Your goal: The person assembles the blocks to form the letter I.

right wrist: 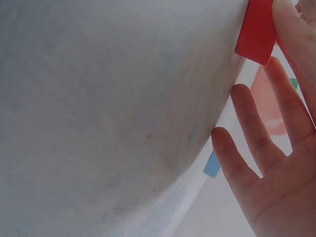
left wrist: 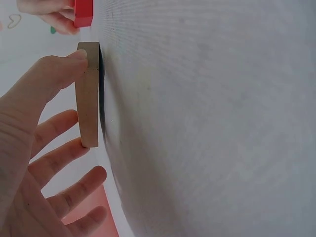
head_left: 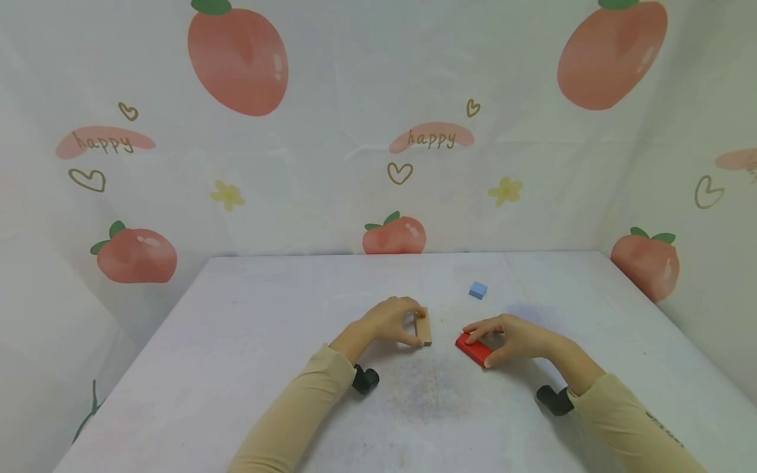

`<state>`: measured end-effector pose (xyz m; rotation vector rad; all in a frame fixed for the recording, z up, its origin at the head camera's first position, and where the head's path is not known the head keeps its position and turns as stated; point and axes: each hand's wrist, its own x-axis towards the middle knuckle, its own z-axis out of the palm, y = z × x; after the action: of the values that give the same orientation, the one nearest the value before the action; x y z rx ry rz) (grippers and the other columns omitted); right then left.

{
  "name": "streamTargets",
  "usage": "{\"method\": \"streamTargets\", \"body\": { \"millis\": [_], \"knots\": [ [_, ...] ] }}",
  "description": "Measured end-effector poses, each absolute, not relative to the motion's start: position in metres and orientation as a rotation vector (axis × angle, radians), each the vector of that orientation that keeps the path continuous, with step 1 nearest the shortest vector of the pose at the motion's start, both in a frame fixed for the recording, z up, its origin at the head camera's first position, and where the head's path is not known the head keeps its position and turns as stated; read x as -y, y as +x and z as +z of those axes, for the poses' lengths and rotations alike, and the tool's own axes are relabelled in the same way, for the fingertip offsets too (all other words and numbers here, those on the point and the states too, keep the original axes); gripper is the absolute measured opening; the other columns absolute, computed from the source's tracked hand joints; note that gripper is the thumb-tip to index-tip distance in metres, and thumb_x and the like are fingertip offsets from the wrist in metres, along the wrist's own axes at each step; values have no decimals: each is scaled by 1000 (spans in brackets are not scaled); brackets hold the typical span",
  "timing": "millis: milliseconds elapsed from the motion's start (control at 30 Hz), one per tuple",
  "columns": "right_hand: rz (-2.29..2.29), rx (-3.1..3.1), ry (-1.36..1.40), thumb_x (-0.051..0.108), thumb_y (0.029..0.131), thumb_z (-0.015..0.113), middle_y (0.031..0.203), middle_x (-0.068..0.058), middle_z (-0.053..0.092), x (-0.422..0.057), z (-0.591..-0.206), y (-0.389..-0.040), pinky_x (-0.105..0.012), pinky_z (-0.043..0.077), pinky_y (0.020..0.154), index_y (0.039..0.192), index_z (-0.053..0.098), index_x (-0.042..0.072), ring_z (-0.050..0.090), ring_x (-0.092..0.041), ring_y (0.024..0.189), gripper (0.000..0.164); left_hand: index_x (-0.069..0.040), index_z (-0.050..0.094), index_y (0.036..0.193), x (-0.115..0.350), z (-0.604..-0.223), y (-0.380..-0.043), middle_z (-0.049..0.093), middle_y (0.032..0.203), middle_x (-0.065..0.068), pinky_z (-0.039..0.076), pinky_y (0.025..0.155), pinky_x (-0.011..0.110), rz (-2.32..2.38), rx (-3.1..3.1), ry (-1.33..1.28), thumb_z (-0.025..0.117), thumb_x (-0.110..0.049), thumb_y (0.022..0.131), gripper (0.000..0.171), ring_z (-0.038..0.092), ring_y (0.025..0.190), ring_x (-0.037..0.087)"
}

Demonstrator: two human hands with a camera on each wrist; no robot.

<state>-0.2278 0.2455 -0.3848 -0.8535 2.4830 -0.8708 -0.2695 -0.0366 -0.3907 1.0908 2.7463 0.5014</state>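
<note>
My left hand [head_left: 386, 322] pinches a flat, plain wooden block [head_left: 423, 328] between thumb and fingers at the middle of the table. In the left wrist view, the thumb is on one end of this wooden block [left wrist: 89, 101] and fingertips touch its far end and side. To the right, my right hand [head_left: 523, 337] holds a red rectangular block [head_left: 472, 351] by its ends, thumb nearest me. The right wrist view shows only part of the red block [right wrist: 257, 30], beside the thumb and forefinger, with the other fingers spread. A gap separates the two blocks.
A small blue block [head_left: 478, 290] lies farther back, beyond the right hand. The white table [head_left: 284, 295] has dark smudges near its middle. A printed cloth [head_left: 337, 118] hangs behind it. Black wrist devices [head_left: 367, 380] sit under both forearms.
</note>
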Motion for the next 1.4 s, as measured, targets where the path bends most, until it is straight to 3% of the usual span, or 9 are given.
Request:
{"method": "streamTargets", "body": {
  "millis": [333,567,667,833,1167,1400],
  "knots": [
    [-889,-2475,-845,20,76,76,133,-18,54,-245,-385,-228,-62,38,98,112,69,15,43,-44,125,37,-13,61,121,36,-391,-270,59,128,1,38,106,34,536,-2710,1037,76,-34,75,53,51,123,19],
    [-893,-2468,-835,19,76,76,133,-18,54,-244,-384,-227,-62,38,98,112,68,15,42,-44,125,37,-15,62,120,38,-397,-275,60,127,-1,39,105,33,557,-2706,1053,76,-42,74,55,52,121,17],
    [-888,-2469,-826,19,76,76,133,-18,54,-244,-384,-227,-62,38,98,112,69,15,42,-44,125,37,-13,61,121,37,-391,-270,59,129,2,37,107,36,567,-2696,1020,78,-35,74,55,51,124,19],
    [-884,-2471,-832,19,76,76,133,-17,54,-244,-384,-227,-61,38,98,112,69,15,43,-43,125,37,-13,60,122,37,-389,-267,58,129,2,36,108,36,505,-2732,1043,76,-36,75,54,50,124,19],
    [-881,-2474,-840,19,76,76,133,-17,55,-245,-385,-228,-58,41,96,112,68,16,44,-42,123,37,-14,69,108,39,-386,-264,64,121,1,41,103,35,528,-2759,1078,69,-31,84,30,55,117,19],
    [-883,-2470,-857,20,77,75,133,-17,55,-246,-385,-228,-58,41,96,113,68,15,44,-42,124,37,-15,71,105,38,-388,-263,65,120,0,42,101,36,500,-2776,1076,69,-29,83,26,56,116,19]
  ]
}}
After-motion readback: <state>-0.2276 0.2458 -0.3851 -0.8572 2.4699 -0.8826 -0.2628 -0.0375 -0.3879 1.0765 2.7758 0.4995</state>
